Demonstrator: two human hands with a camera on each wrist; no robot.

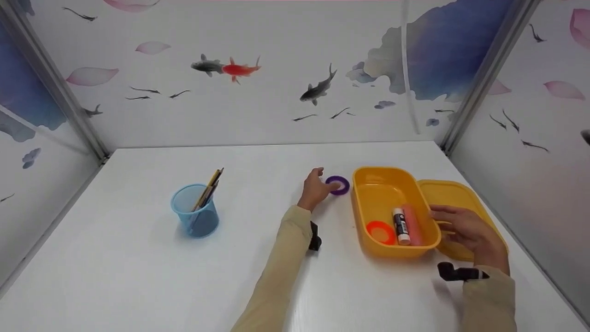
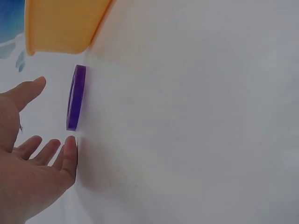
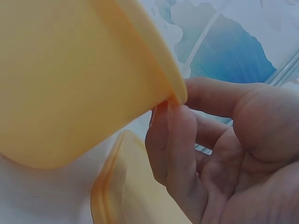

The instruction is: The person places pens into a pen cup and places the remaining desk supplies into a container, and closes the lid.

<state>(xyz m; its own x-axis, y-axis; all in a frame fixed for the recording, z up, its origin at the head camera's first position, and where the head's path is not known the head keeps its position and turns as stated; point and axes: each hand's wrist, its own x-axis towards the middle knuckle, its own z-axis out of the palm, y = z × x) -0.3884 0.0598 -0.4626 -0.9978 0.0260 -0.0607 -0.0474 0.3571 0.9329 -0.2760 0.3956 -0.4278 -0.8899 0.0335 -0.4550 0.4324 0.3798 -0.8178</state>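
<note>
My left hand (image 1: 315, 190) reaches beside a purple tape roll (image 1: 338, 185) lying flat on the white table. In the left wrist view its thumb and fingers are spread around the purple roll, with a gap to it. My right hand (image 1: 470, 233) holds the right rim of the open yellow box (image 1: 378, 177). The right wrist view shows fingertips under the rim and another digit partly hidden behind it. Inside the box lie an orange tape roll (image 1: 381, 232), a glue stick (image 1: 401, 226) with a black-and-white label, and a pinkish-red bar (image 1: 412, 225).
A yellow lid (image 1: 454, 193) lies right of the box, partly under my right hand. At left stands a blue translucent cup (image 1: 196, 216) with several pencils (image 1: 207, 191) leaning in it. Printed panels (image 1: 258, 106) rise behind the table and at both sides.
</note>
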